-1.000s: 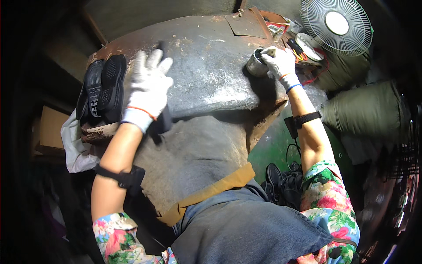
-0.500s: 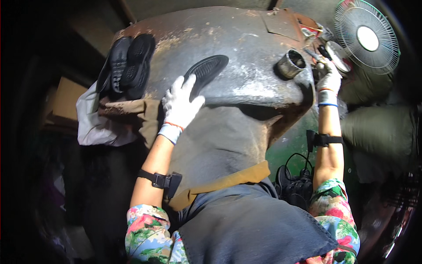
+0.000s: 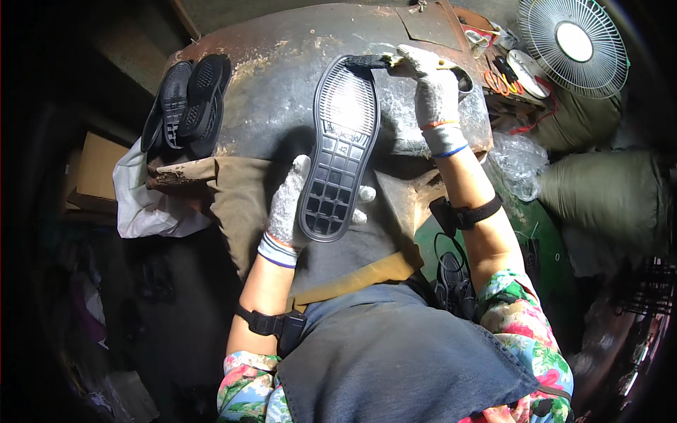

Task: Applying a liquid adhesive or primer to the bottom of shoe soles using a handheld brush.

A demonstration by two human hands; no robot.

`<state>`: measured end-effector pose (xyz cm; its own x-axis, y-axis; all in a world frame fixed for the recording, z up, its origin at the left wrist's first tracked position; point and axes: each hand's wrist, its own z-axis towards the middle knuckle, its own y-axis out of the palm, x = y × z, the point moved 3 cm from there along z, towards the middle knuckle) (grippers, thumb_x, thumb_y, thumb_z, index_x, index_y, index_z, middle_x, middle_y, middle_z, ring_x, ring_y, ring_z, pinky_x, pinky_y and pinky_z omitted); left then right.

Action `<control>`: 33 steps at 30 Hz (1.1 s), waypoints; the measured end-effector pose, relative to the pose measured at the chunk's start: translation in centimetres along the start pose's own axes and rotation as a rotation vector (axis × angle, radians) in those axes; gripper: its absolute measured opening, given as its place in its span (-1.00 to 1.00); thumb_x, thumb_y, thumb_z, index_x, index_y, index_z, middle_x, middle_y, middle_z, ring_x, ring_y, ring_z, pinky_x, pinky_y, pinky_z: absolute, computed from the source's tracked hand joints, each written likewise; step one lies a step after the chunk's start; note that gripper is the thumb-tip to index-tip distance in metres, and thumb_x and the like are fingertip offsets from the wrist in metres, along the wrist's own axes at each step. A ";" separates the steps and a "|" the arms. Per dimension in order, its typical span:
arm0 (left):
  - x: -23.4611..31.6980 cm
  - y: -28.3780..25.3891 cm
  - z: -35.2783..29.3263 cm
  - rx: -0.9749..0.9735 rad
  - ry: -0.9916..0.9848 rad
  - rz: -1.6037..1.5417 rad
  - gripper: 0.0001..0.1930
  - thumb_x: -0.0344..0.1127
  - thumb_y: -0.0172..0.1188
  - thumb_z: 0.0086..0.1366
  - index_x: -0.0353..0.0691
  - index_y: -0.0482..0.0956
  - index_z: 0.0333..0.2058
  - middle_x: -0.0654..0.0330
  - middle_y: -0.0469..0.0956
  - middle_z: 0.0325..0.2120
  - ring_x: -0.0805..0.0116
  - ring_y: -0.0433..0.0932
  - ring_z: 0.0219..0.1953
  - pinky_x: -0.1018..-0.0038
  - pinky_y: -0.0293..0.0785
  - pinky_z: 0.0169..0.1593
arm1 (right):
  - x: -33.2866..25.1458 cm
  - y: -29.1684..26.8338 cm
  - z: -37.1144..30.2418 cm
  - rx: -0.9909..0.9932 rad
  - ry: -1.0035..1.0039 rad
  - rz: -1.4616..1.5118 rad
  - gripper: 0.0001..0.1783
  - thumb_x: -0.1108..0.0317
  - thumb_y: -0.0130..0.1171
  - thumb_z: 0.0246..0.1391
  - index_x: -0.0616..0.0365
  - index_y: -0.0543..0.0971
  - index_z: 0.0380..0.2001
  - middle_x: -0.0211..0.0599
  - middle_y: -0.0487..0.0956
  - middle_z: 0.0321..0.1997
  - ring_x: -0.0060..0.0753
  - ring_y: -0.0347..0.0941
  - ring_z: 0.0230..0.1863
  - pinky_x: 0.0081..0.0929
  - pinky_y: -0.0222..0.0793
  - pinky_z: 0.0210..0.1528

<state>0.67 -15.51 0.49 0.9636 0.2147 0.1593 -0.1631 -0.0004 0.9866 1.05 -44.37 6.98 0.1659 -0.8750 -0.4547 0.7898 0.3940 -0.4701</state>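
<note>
My left hand [image 3: 285, 204], in a white knitted glove, is closed around a black shoe sole [image 3: 340, 151]. The ribbed and gridded hollow side of the sole faces up, its toe end pointing away from me. In my gloved right hand [image 3: 434, 95] is a brush [image 3: 367, 62] with dark bristles. Its bristle end lies at the toe rim of the sole. Partly hidden behind the right hand stands a metal cup [image 3: 465, 80].
Several black soles [image 3: 204, 102] are piled at the bench's left end. The worn bench [image 3: 268, 106] curves across the front. At the right are a fan [image 3: 575, 42], orange-handled scissors [image 3: 497, 83], a white round lid [image 3: 527, 72] and green bundles [image 3: 606, 194]. A cardboard box [image 3: 97, 168] sits left.
My left hand has lifted the sole off the bench and turned it hollow side up. My right hand has come in from the far right, bringing the brush to the sole's toe.
</note>
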 end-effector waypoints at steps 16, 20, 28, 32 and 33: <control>-0.2 1.4 0.9 0.114 0.242 0.064 -0.25 0.31 -0.14 0.51 -0.19 0.36 0.36 -0.09 0.52 0.22 -0.25 0.53 0.20 -0.27 0.42 0.23 | -12.9 -2.8 -7.1 -0.338 0.718 0.933 -0.76 0.40 0.26 0.26 0.29 0.70 -0.07 -0.27 0.75 -0.15 -0.53 0.65 -0.13 -0.55 0.55 -0.04; 3.0 0.1 -0.1 0.446 0.637 1.622 -0.36 0.19 -0.16 0.57 -0.22 0.47 0.29 -0.04 0.58 0.16 0.00 0.61 0.09 -0.08 0.48 0.23 | -16.1 -3.8 -7.9 -0.564 0.671 0.764 -0.79 0.38 0.34 0.20 0.22 0.73 -0.13 -0.39 0.73 -0.27 -0.59 0.63 -0.25 -0.53 0.54 -0.17; 4.7 4.0 -2.3 0.508 0.292 0.996 -0.47 -0.13 0.06 0.54 -0.30 0.34 0.35 -0.03 0.56 0.18 0.11 0.60 0.17 0.27 0.59 0.20 | -14.4 -4.0 -4.3 -0.676 0.100 0.520 -0.81 0.22 0.33 0.24 0.06 0.74 -0.17 -0.26 0.75 -0.22 -0.32 0.71 -0.22 -0.42 0.61 -0.13; 3.7 3.4 -3.4 0.346 0.149 0.697 -0.45 -0.01 -0.07 0.60 -0.23 0.28 0.39 -0.11 0.56 0.15 -0.13 0.70 -0.04 0.09 0.76 -0.13 | -10.2 -4.0 -2.9 -0.535 0.108 0.367 -0.78 0.26 0.27 0.27 0.07 0.74 -0.11 -0.31 0.78 -0.25 -0.43 0.73 -0.17 -0.51 0.60 -0.08; 3.3 2.9 -3.2 0.341 0.169 0.718 -0.44 0.03 -0.11 0.62 -0.21 0.29 0.39 -0.14 0.56 0.14 -0.19 0.71 -0.10 0.03 0.77 -0.21 | -8.5 -3.8 -2.8 -0.505 0.146 0.332 -0.78 0.25 0.28 0.26 0.05 0.74 -0.11 -0.32 0.78 -0.25 -0.43 0.73 -0.18 -0.51 0.60 -0.10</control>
<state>2.71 -11.64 3.74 0.5991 0.1937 0.7769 -0.6294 -0.4858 0.6065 -5.05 -37.60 10.49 0.2445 -0.6496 -0.7199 0.3272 0.7542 -0.5694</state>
